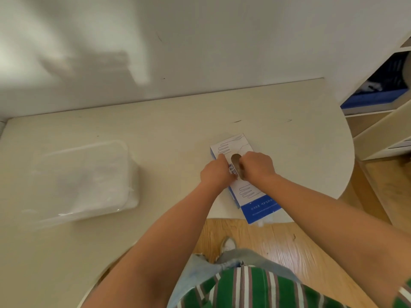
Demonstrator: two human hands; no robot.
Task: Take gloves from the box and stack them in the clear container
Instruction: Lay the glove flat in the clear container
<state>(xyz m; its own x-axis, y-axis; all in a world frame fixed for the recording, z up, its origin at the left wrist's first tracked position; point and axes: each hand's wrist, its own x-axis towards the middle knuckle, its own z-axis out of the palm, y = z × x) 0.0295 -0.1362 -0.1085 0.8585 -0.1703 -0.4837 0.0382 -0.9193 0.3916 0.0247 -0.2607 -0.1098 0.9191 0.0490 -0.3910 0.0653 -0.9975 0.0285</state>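
Cream rounded table; clear plastic container at its left; white-and-blue cardboard glove box near its right edge; left hand presses the box top, fingers fairly straight; right hand curls into the oval opening, grip unseen; advisable: steady the box, draw one glove.

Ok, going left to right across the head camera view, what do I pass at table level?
clear container → left hand → right hand → shelf unit holding a blue bin. The glove box lies under both hands, so it has no clear place.
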